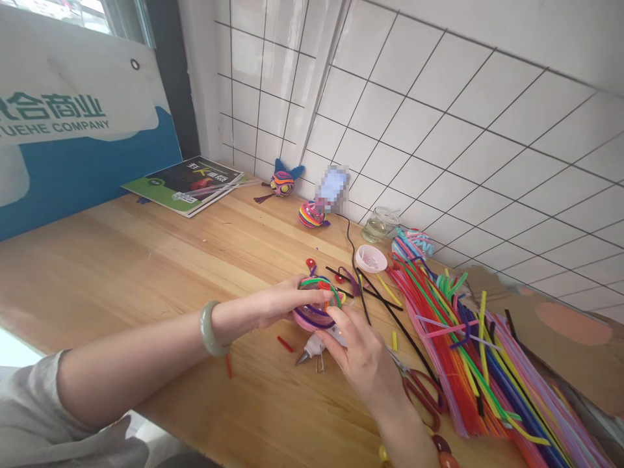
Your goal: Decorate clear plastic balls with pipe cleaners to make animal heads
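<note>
Striped ball (309, 318) clasped in left hand (280, 303), thumb laid across top; ball's right side met by right hand (359, 351), fingers bent, pinch cannot be told; no long axis seen, both hands touching.

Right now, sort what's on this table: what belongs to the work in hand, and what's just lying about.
Likely part of the work:
round wrapped piece, held by the left hand, right hand at its edge
pipe cleaners
scissors
white nozzle-tipped bottle, partly hidden

Apparently just lying about:
magazine
blurred screen
glass jar
</note>
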Action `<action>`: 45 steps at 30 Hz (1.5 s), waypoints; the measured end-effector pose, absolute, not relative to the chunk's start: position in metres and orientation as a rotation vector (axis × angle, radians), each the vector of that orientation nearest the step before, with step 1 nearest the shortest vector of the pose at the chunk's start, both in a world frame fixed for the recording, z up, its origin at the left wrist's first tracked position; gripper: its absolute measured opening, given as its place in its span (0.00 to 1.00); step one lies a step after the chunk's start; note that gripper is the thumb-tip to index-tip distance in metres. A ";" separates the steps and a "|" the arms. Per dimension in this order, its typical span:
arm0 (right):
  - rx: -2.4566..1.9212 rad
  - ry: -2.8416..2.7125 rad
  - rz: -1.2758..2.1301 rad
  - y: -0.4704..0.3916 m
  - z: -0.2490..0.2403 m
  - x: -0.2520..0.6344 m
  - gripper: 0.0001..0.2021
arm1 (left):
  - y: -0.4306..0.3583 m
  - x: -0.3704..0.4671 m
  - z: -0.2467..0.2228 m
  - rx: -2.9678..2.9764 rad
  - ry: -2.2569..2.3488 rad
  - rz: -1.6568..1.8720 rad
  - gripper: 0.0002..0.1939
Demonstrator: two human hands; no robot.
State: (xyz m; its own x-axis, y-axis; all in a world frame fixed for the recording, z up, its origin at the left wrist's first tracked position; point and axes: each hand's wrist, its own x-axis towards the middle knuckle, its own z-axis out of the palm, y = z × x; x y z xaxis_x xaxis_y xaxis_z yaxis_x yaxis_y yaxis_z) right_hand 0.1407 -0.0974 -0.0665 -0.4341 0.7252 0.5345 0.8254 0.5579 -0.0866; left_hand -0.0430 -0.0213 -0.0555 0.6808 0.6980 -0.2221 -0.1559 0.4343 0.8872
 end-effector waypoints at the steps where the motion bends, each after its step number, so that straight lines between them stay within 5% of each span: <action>1: -1.243 -2.270 -0.251 -0.097 -0.067 0.141 0.15 | -0.021 -0.043 -0.055 0.987 0.634 0.575 0.21; 45: -1.216 -2.283 -0.283 -0.097 -0.065 0.141 0.16 | -0.026 -0.036 -0.050 1.057 0.789 0.676 0.16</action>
